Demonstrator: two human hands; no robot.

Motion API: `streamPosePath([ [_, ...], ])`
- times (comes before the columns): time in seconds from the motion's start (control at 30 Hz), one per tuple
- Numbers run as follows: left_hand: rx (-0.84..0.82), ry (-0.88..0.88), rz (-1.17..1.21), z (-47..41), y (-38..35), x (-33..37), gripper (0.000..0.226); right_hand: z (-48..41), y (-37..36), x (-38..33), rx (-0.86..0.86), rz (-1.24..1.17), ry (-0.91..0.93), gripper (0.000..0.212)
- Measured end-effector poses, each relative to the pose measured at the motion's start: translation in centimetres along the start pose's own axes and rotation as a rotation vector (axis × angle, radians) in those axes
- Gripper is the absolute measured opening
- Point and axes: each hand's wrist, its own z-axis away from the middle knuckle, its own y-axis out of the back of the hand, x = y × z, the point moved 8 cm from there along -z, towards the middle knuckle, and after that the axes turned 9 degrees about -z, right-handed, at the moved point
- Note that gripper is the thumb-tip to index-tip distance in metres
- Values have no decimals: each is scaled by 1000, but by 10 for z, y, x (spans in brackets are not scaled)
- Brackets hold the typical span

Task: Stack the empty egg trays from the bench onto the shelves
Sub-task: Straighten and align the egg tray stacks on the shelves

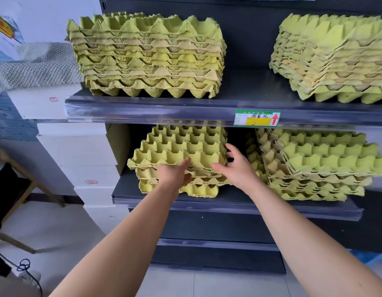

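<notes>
Dark grey metal shelves (239, 86) hold stacked trays. On the lower shelf (239, 205), toward its left front edge, my left hand (175, 174) pinches the top yellow-green pulp egg tray (181, 146) by its front rim. My right hand (236, 167) hovers at the tray's right corner, fingers spread and gripping nothing.

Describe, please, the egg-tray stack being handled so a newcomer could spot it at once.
On the shelving unit, find the lower shelf, below the green price label. It is the left stack: the left hand grips its front edge, the right hand touches its corner; the right stack lies askew.
</notes>
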Motion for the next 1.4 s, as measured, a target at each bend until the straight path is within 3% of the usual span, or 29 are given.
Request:
streamPosePath([
  [0.13, -15, 16, 157, -1, 1, 1, 38, 10, -3, -8, 0, -1, 39, 101],
  [0.2, 1, -59, 182, -2, 14, 8, 33, 15, -2, -14, -8, -56, 46, 105],
  [0.4, 13, -216, 1, -10, 57, 25, 26, 3, 17, -3, 72, 21, -57, 80],
  [0.53, -33, -205, -17, -25, 76, 25, 32, -1, 25, 1, 138, 83, -90, 87],
  [0.7, -88, -252, -62, -32, 93, 26, 21, -6, 37, 10, 183, 29, -174, 98],
  [0.87, -21, -218, -289, -44, 96, 23, 40, -11, 28, 14, 199, 89, -181, 91],
  [0.97, -182, -157, -299, -41, 87, 12, 34, -11, 27, 14, 242, 50, -181, 89],
  [1.07, -333, -118, -187, -42, 85, 10, 60, -11, 26, 8, 280, 27, -131, 85],
  [1.23, -89, -201, -63, -65, 107, 29, 90, -11, 15, -1, 346, -4, -85, 85],
  [1.4, -168, -218, -76, -68, 96, 23, 61, -12, -10, 12, 224, 57, -140, 87],
])
